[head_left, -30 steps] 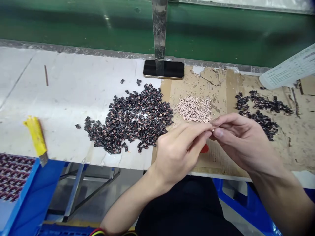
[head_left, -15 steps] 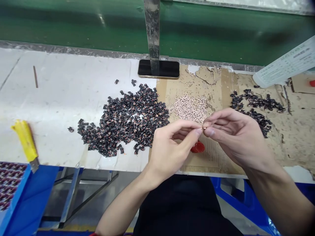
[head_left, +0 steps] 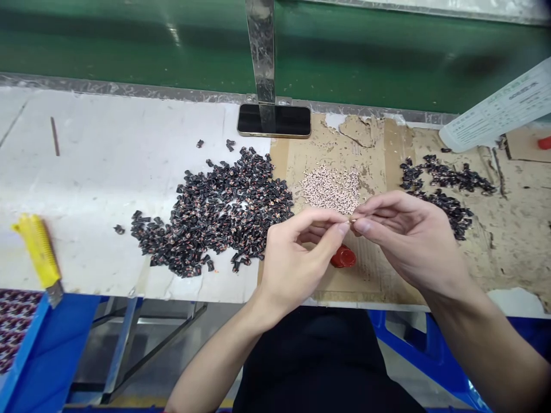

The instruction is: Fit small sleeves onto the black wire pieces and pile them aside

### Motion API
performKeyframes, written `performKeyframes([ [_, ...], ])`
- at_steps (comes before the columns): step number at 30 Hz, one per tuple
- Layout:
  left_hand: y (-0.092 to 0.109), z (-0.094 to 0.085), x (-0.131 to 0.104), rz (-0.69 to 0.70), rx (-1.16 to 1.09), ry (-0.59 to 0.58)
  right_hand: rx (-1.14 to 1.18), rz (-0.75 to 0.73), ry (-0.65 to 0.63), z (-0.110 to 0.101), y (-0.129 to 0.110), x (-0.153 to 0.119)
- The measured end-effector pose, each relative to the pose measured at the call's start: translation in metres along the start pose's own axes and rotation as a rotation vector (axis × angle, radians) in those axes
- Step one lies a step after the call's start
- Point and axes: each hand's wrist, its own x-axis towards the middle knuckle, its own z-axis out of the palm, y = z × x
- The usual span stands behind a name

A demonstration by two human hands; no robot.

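Note:
My left hand and my right hand meet fingertip to fingertip over the cardboard. Between their pinched thumbs and forefingers is a tiny copper-coloured piece, mostly covered by the fingers. Just beyond the fingertips lies a heap of small pinkish-copper pieces. A red round cap-like object sits under my hands, partly hidden by the left thumb. Left of my left hand spreads a large pile of small black parts with copper-coloured ends. A smaller group of black parts lies behind my right hand.
A phone lies at the back against a metal post. A yellow utility knife lies at the front left edge. A whitish translucent container leans in at right. A thin brown strip rests at far left.
The whole view has shifted slightly. Both hands stay pinched together over the same spot, with only a small turn of the tiny piece between the fingertips.

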Motion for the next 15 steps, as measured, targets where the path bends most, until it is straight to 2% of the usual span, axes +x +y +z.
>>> performKeyframes([
  [4,0.0,-0.001,0.0,-0.01,0.007,0.026,-0.26,-0.15,0.12,0.003,0.007,0.009],
  [7,-0.002,-0.002,-0.001,0.004,0.019,0.042,-0.371,-0.236,0.105,0.004,0.009,0.009],
  [10,-0.005,-0.002,-0.004,0.048,0.033,0.024,-0.264,-0.249,0.035,0.007,0.002,0.0],
  [15,-0.009,0.001,-0.012,0.125,0.034,0.009,0.026,-0.083,-0.079,0.009,-0.003,-0.016],
])
